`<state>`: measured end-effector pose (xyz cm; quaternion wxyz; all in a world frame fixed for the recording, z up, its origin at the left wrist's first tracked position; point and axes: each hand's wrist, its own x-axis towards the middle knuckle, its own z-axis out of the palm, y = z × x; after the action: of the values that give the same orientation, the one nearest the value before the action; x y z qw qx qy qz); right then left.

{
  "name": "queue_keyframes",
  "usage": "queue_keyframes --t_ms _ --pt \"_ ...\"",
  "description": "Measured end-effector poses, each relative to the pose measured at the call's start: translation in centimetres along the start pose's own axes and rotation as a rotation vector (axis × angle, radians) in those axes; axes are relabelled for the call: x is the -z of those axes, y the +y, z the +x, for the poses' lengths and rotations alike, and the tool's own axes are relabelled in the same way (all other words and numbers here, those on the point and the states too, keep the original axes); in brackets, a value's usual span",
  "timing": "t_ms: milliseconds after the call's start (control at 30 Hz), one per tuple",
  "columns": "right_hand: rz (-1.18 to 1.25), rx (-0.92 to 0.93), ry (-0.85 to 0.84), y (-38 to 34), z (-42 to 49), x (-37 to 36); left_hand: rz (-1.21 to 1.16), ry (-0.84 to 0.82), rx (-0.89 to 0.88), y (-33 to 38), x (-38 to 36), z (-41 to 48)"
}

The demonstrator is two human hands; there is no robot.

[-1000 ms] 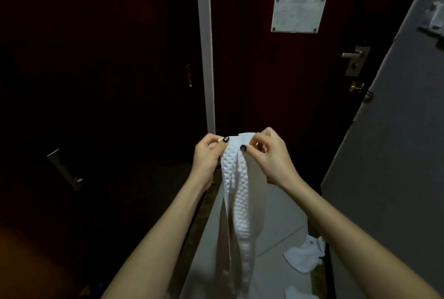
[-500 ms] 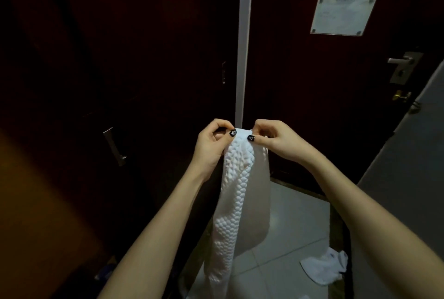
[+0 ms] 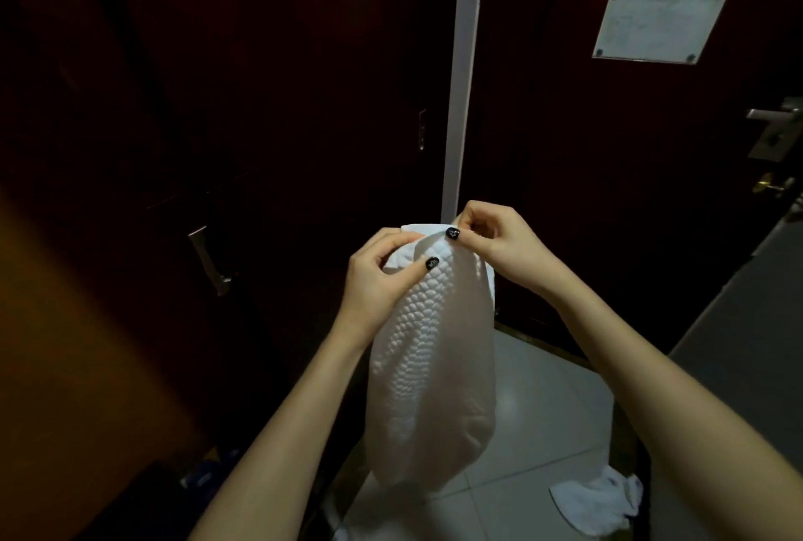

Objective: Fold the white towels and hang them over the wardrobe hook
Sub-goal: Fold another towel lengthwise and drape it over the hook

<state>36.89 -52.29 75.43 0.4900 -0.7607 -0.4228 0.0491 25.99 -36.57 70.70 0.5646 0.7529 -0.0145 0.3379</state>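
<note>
A white towel (image 3: pixel 430 371) with a quilted, scale-like texture hangs doubled in front of me, its lower fold rounded. My left hand (image 3: pixel 382 275) pinches its top edge on the left side. My right hand (image 3: pixel 495 236) pinches the top edge on the right, slightly higher. Both hands sit close together, thumbs on the near face of the cloth. Another white towel (image 3: pixel 595 501) lies crumpled on the tiled floor at the lower right. The dark wardrobe door (image 3: pixel 260 106) stands just behind the hands; no hook shows in the gloom.
A metal handle (image 3: pixel 208 258) sticks out of the wardrobe door at the left. A white frame strip (image 3: pixel 462 75) divides it from the dark room door, which carries a notice plate (image 3: pixel 660 23) and a lever handle (image 3: pixel 773 123). A grey wall panel (image 3: pixel 747 345) closes the right side.
The view has swung left, so the wardrobe door fills more of it. The towel now hangs shorter and doubled, and my left hand has dropped slightly below the right.
</note>
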Motion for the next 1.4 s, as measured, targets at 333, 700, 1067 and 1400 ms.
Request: queue_keyframes --t_ms 333,700,1067,1400 --pt "0.175 -0.024 -0.060 1.0 -0.1 3.4 -0.253 -0.080 0.178 0.2 -1.7 1.3" --pt "0.017 0.025 -0.061 2.3 -0.8 5.9 -0.426 0.049 0.280 -0.6 -3.7 2.1" --pt "-0.243 0.070 0.015 3.2 -1.8 5.2 -0.274 0.048 0.182 0.4 -2.8 1.9" --pt "-0.420 -0.090 -0.224 8.3 -2.8 5.0 -0.350 0.213 0.159 0.0 -0.4 2.2"
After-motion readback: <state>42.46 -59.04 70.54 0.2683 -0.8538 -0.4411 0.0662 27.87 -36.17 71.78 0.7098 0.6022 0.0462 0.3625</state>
